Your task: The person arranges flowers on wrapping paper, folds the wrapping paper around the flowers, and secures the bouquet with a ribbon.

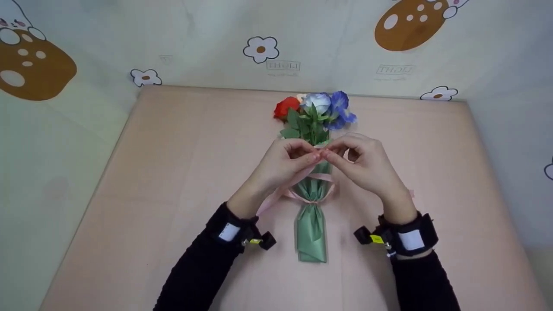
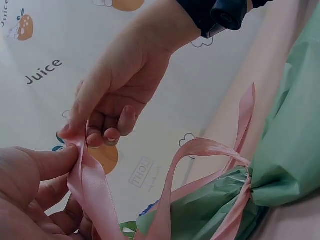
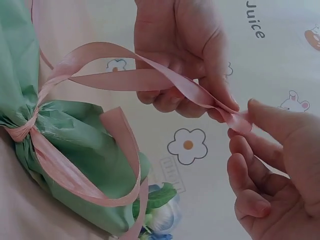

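Note:
A bouquet in a green wrapper (image 1: 311,231) lies on the table, with a red rose (image 1: 286,108), a pale blue rose (image 1: 317,103) and a blue-violet flower (image 1: 340,111) at its far end. Pink ribbon (image 3: 72,175) is tied round the wrapper's gathered waist. Above the bouquet, my left hand (image 1: 283,163) pinches a folded length of this ribbon (image 2: 95,187) between thumb and fingers. Fingertip to fingertip with it, my right hand (image 1: 365,164) pinches the ribbon too, at the bend seen in the right wrist view. A loose ribbon loop stands near the knot.
A pink-covered table (image 1: 194,138) lies under the bouquet. Pale sheeting (image 1: 207,47) printed with flowers and fruit rises behind it and along both sides. Each wrist wears a black strap with a small camera (image 1: 268,240).

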{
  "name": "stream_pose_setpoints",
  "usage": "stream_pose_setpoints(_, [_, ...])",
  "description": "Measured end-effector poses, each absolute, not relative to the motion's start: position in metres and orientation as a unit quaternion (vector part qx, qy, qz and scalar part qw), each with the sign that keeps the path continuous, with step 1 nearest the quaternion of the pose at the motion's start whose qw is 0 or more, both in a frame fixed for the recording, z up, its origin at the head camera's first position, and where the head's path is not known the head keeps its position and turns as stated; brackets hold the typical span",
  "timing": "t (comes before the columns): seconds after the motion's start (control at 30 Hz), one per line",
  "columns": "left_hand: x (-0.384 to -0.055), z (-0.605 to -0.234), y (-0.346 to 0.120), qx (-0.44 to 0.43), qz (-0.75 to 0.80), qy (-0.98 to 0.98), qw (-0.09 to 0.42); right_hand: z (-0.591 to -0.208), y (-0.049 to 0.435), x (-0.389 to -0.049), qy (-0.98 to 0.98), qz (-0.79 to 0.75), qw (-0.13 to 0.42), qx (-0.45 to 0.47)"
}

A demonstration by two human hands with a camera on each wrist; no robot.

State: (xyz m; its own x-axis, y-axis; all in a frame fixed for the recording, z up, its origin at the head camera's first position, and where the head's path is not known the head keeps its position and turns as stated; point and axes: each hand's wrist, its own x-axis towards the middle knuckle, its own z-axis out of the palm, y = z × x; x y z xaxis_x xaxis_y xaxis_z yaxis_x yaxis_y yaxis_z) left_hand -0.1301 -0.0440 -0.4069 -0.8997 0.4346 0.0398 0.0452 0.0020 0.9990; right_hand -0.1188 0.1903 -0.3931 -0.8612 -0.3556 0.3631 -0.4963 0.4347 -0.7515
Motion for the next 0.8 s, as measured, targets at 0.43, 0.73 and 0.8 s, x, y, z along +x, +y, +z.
stream_pose_setpoints(0.43, [-0.129,-0.400,-0.056,0.292,0.619,0.695,0.221,-0.373,0.209,-0.109,-0.843,0.461,0.125,0.248])
stream_pose_setpoints(0.73, [-0.119,-0.381,-0.063,0.256,0.581,0.739,0.226,-0.366,0.212,-0.105,-0.856,0.425,0.151,0.252])
stream_pose_setpoints(0.8, [-0.118,-0.383,-0.060,0.259,0.565,0.749,0.228,-0.365,0.212,-0.104,-0.856,0.423,0.149,0.257])
